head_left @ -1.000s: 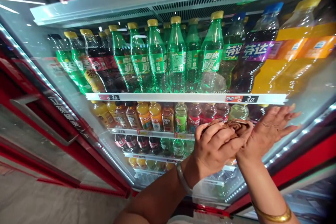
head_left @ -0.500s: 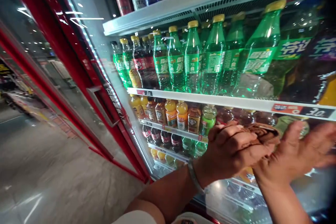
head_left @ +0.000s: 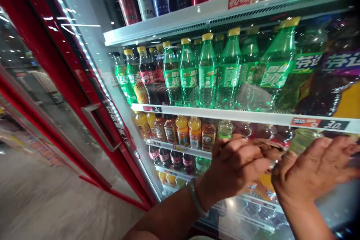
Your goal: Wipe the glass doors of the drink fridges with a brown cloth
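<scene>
Compared with the earlier frame, a narrow gap opens between the left hand (head_left: 239, 163) and the right hand (head_left: 312, 167), which touch there; less of the brown cloth (head_left: 269, 149) shows, and the shelves sit slightly lower in view. The cloth lies bunched under the left fingers, in front of the drinks cooler's lower shelves; its visible end points right, towards the right hand, and its long axis seems to run roughly left to right, though the hand hides much of it. The left fingers curl close together over the cloth; where the thumb presses, I cannot tell. The right fingers extend rightwards, loosely side by side, blurred at the tips. A bracelet (head_left: 196, 198) circles the left wrist; green bottles (head_left: 230, 71) stand on the shelf (head_left: 225, 113) above the hands.
</scene>
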`<state>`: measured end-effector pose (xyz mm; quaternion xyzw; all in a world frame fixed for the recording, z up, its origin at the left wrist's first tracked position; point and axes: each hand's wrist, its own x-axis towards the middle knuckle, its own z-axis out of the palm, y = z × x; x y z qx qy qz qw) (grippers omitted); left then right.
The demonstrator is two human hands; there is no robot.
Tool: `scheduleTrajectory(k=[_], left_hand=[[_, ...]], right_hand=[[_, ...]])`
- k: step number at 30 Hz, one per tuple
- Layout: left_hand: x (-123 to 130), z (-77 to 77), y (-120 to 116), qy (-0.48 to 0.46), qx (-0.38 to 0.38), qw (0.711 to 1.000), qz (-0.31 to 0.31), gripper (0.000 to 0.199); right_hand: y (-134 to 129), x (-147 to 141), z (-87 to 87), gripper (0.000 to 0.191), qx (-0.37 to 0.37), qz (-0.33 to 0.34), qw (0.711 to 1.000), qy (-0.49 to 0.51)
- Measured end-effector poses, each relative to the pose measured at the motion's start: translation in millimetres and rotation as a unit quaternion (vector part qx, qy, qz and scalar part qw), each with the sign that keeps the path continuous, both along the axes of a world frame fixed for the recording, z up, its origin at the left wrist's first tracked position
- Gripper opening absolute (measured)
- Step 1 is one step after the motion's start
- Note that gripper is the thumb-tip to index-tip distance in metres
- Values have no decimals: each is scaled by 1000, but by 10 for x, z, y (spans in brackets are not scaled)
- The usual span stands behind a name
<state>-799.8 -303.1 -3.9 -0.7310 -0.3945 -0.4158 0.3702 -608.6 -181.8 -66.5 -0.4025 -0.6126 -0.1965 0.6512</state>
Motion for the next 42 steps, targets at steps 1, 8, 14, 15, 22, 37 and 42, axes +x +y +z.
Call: scheduleTrajectory(k=[1,8,14,15,22,37,42], left_hand=[[-82,97,-10,-51,24,998,-1,26],[-195,125,83,-85,93,992,-14,22],[-187,-33,69,-34,58,997,-38,22],[-239,40,46,-66,59,995,-34,27],[-380,24,-69,-75,58,994,-53,21],[-638,-100,-103,-34,49,996,-72,11],[-930,190,-215,-97,72,992,-43,15]], right_hand=[[1,-2,10,98,25,-8,998,-53],[-106,-107,145,89,92,-29,981,-170],[-207,-223,142,87,60,-31,989,-134],[-270,-312,169,88,33,-22,993,-109],[-543,-987,260,75,-29,-4,1000,3],[-480,-1006,176,70,47,-8,998,-46],[-532,-1029,173,79,37,12,998,-46]])
